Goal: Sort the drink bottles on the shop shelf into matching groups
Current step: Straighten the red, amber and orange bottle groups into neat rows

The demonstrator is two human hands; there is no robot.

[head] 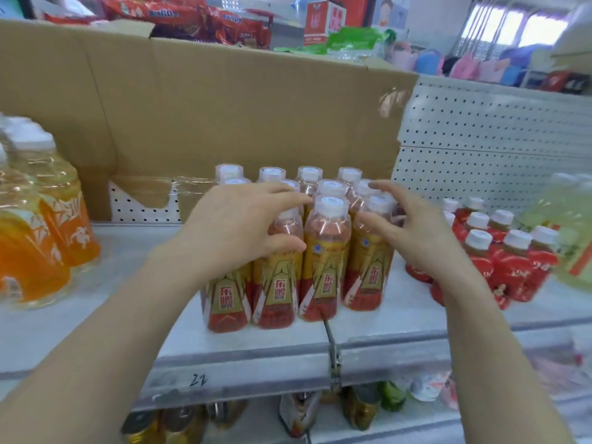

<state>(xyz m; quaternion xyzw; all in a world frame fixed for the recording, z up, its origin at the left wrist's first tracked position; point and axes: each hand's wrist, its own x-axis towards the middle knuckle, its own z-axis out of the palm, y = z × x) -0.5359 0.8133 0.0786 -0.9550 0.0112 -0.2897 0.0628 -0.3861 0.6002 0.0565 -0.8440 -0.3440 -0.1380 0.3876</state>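
Gold-label bottles (pixel 323 251): squaring the block (red bottles (pixel 509 261) beside).
Left hand (pixel 237 222): grip clamped on front bottle (pixel 282 283).
Right hand (pixel 416 232): grip apart — press inward next.

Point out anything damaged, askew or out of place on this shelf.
The cardboard box behind the gold-and-red bottles is damaged: its lower edge is ripped ragged, with loose clear tape hanging off it. Those bottles stand upright, and nothing looks spilled.

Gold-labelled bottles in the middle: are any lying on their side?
No, all the gold-labelled bottles stand upright, clustered on the shelf.
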